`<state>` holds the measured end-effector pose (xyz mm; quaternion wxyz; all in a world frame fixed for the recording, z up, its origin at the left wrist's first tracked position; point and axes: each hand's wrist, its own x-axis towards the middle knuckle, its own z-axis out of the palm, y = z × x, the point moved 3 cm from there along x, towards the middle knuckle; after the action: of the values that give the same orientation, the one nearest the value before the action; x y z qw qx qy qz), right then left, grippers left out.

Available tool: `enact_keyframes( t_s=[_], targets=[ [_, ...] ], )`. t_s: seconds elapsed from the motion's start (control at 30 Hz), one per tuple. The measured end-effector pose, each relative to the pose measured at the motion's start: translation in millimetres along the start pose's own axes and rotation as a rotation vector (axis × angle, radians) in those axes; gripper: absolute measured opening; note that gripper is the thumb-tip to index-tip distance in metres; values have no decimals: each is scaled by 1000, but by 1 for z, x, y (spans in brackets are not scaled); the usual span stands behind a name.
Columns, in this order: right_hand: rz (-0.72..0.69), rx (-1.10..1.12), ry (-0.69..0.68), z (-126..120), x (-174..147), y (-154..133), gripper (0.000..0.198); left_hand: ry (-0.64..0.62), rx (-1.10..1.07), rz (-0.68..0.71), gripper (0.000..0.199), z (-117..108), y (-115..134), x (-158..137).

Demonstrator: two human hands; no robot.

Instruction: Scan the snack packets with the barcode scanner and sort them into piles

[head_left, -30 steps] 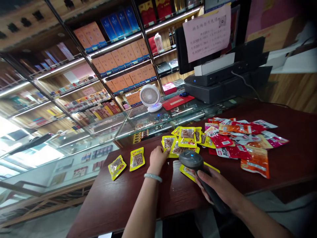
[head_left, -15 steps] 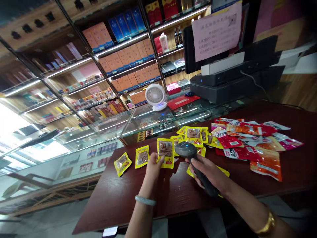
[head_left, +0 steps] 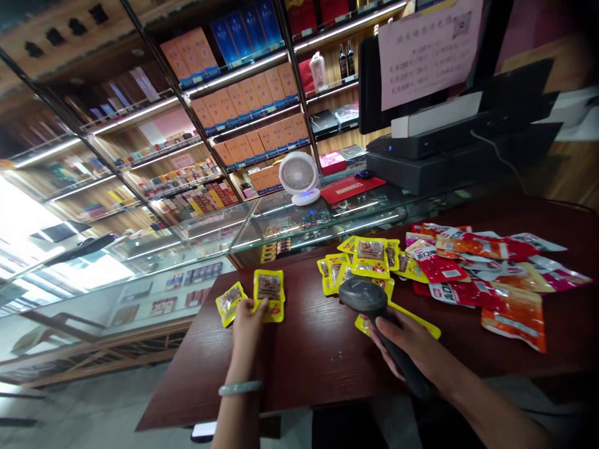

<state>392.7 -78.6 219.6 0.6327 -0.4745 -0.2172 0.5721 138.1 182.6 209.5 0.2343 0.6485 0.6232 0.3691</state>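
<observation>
Left hand [head_left: 248,321] pinching yellow packet [head_left: 269,287] just beside second packet [head_left: 231,302] on table [head_left: 309,349]; right hand [head_left: 414,343] wrapped round black scanner [head_left: 362,297].

A yellow pack [head_left: 269,287] is showing brown food through its clear window. The left hand [head_left: 248,322] is holding it just beside a second pack [head_left: 229,303]. The right hand [head_left: 412,343] is holding a dark scanner [head_left: 362,297], whose handle is slanting down and right.

Your left hand [head_left: 249,321] has moved its yellow packet [head_left: 269,288] leftward, from near frame centre to left of centre.
</observation>
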Motion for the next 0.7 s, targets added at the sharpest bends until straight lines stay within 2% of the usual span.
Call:
enact_keyframes(
  t_s=[0.07, 0.13, 0.23, 0.3, 0.33, 0.4, 0.47, 0.57, 0.63, 0.7],
  targets=[
    [-1, 5, 33, -8, -8, 0, 49, 23, 260, -47, 34, -21, -12, 12],
    [-1, 7, 60, -16, -15, -1, 49, 45, 458, -47, 39, -32, -15, 13],
    [-10, 4, 54, -23, -24, -4, 46, 154, 614, 66, 55, -27, 4, 0],
    [-35, -1, 40, -26, -26, -5, 44, 129, 598, 184, 51, -5, 27, -14],
    [-41, -4, 41, -28, -26, -6, 44, 51, 556, 250, 44, 11, 40, -22],
    [-36, -5, 62, -31, -26, -5, 46, -194, 446, 400, 33, 49, 68, -40],
    [-25, 0, 82, -33, -25, -3, 48, -353, 367, 465, 33, 83, 94, -56],
    [-27, 21, 92, -37, -25, 2, 48, -403, 399, 452, 40, 117, 121, -71],
    [-25, 38, 100, -41, -25, 5, 45, -387, 442, 431, 39, 128, 131, -76],
    [-23, 49, 114, -44, -24, 9, 44, -344, 465, 420, 33, 129, 136, -78]
  ],
)
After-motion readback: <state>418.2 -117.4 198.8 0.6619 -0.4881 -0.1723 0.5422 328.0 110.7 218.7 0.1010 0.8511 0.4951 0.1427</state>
